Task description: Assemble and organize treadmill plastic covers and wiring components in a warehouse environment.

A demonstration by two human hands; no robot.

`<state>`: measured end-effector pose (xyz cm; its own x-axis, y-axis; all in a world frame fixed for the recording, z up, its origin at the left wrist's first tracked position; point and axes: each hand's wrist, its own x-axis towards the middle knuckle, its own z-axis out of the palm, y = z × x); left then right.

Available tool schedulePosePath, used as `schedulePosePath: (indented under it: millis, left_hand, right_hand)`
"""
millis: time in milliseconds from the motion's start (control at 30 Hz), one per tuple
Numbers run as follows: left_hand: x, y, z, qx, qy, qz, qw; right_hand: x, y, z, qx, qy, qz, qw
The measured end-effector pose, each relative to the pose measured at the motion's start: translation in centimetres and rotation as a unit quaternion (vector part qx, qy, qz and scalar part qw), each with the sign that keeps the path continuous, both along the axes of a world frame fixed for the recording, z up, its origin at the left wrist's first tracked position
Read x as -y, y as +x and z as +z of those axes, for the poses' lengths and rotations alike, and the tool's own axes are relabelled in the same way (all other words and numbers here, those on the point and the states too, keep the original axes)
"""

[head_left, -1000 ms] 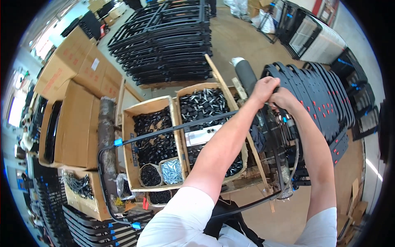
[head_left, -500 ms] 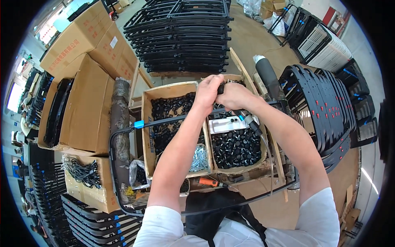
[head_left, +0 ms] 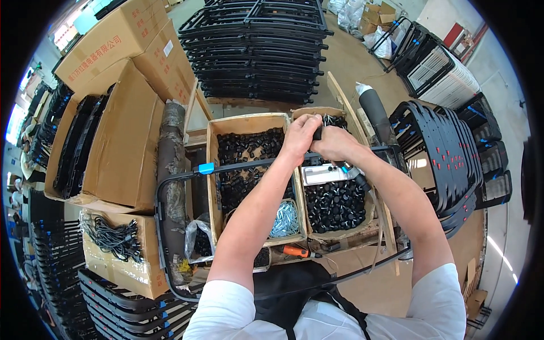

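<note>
A black tubular frame (head_left: 249,164) with a blue clip-like piece (head_left: 206,168) lies across wooden bins in front of me. My left hand (head_left: 302,135) is closed at its far bar, and what its fingers pinch is hidden. Right beside it, my right hand (head_left: 338,144) wraps round a dark handheld power driver (head_left: 357,175), whose hose trails down toward me. A black rounded end (head_left: 318,132) shows between the two hands. Below the right hand, a small white tray (head_left: 325,175) holds a few black pieces.
The left bin (head_left: 212,170) holds black fittings and silver screws (head_left: 284,220); black round-headed parts (head_left: 334,207) fill the right one. An orange-handled tool (head_left: 295,251) lies at the near edge. Stacked black frames (head_left: 255,56) stand ahead, more frames (head_left: 442,141) right, cardboard boxes (head_left: 122,136) left.
The view has shifted a little, so bins and frame appear farther right. Both hands stay close together at the far bar, with the driver still in my right hand.
</note>
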<state>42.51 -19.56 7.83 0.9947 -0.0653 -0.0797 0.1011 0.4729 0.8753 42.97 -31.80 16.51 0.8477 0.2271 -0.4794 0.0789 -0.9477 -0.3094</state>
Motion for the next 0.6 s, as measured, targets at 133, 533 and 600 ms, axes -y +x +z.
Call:
schedulePosePath:
  millis: [133, 533, 600]
  left_hand:
    - [-0.3, -0.7, -1.1, 0.021, 0.01, -0.025, 0.999]
    - [-0.1, -2.0, -1.9, 0.026, 0.033, -0.01, 0.999]
    - [-0.5, -1.9, -1.9, 0.016, 0.028, -0.018, 0.999]
  right_hand:
    - [0.8, 0.0, -1.5, 0.006, 0.003, 0.014, 1.0]
    - [0.2, -1.4, -2.6, -0.035, 0.03, -0.04, 0.998]
    - [0.2, -1.4, -2.7, -0.055, 0.046, -0.055, 0.996]
